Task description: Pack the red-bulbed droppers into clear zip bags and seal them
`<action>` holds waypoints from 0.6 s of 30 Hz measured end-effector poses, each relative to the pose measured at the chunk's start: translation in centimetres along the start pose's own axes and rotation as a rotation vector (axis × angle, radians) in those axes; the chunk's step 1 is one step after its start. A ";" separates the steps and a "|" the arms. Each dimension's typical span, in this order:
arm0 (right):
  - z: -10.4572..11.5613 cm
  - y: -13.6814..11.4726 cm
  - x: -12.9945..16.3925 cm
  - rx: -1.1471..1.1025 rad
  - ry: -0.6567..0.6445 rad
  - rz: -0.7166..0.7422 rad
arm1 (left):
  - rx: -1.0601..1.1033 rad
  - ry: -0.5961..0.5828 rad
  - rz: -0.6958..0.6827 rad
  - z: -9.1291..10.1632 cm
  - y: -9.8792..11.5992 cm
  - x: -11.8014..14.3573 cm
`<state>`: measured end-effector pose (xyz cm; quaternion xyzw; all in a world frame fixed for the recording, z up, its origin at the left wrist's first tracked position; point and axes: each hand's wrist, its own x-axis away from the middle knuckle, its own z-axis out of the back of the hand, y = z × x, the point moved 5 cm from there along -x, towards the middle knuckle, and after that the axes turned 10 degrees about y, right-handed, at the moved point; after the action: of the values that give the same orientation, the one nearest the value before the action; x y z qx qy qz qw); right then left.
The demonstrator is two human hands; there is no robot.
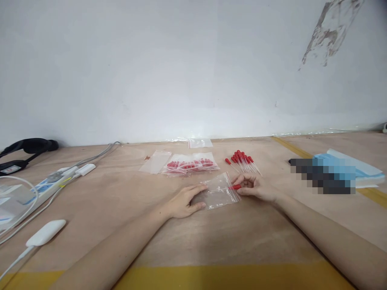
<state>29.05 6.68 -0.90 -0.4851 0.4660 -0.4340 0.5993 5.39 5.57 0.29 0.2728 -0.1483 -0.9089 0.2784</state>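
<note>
A clear zip bag [220,190] lies flat on the wooden table in front of me. My left hand [184,201] rests on the bag's left edge, with fingers and thumb pinching it. My right hand [253,186] is at the bag's right opening and holds a red-capped dropper [236,187], whose red bulb shows at my fingertips. Just behind my right hand lies a loose pile of red-capped droppers [242,160]. Further left are filled bags of droppers [191,164].
An empty clear bag [156,161] and another [200,142] lie near the wall. A power strip [51,183] with cables, a white adapter [46,232] and a black strap [27,147] occupy the left. Blue packets [353,169] sit at the right.
</note>
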 end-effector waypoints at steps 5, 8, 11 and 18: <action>-1.4 0.4 -0.1 -0.010 -0.100 -0.082 | 0.003 -0.017 -0.014 0.0 0.2 -0.1; -1.5 1.3 -0.4 0.043 -0.103 -0.143 | 0.003 0.029 -0.016 0.3 0.2 -0.1; -1.6 1.4 -0.7 0.170 -0.129 -0.085 | -0.005 0.102 -0.007 0.6 0.0 -0.1; -3.1 -1.0 -0.1 0.513 -0.225 0.214 | 0.029 0.072 -0.019 0.1 -0.2 -0.1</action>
<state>25.88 6.05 -0.16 -0.3110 0.3206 -0.4154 0.7924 5.33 5.82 0.36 0.3110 -0.1488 -0.8987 0.2709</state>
